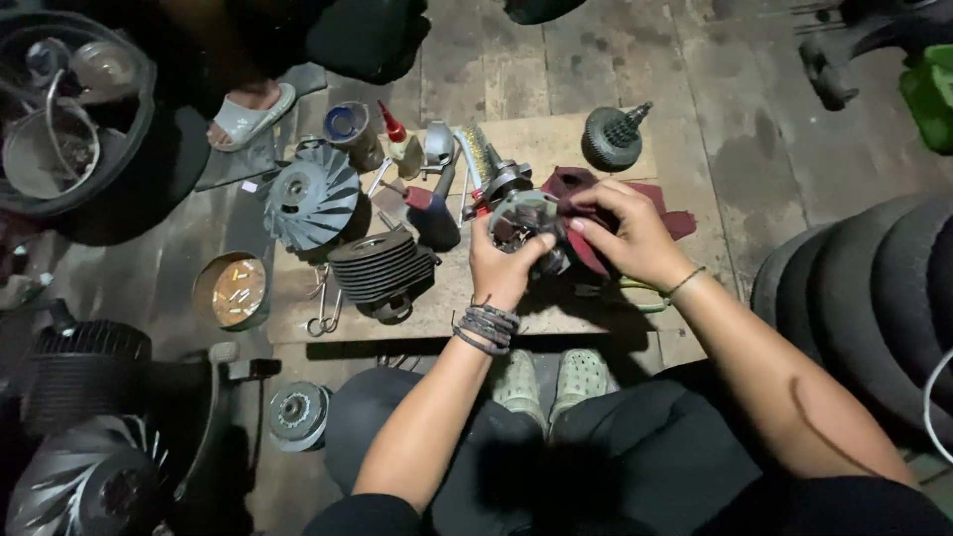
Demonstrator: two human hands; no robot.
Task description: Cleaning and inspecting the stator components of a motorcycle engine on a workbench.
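Observation:
My left hand [502, 266] grips a round metal engine part [523, 220] with wires inside, held above a wooden board [556, 149]. My right hand [623, 230] presses a dark red rag [673, 220] against the right side of that part. Braided bands circle my left wrist, a thin cord my right. Just left of my hands a finned engine cylinder [382, 266] lies on the board. A grey cooling fan wheel [312, 195] lies further left.
On the board lie an oil can with a red tip [399, 139], a wire brush [476, 151], pliers [324, 308] and a black clutch part [610, 136]. A tin of small parts [232, 290] sits at left. Tyres [874, 298] lean at right. Another person's sandalled foot [248, 111] stands at the back left.

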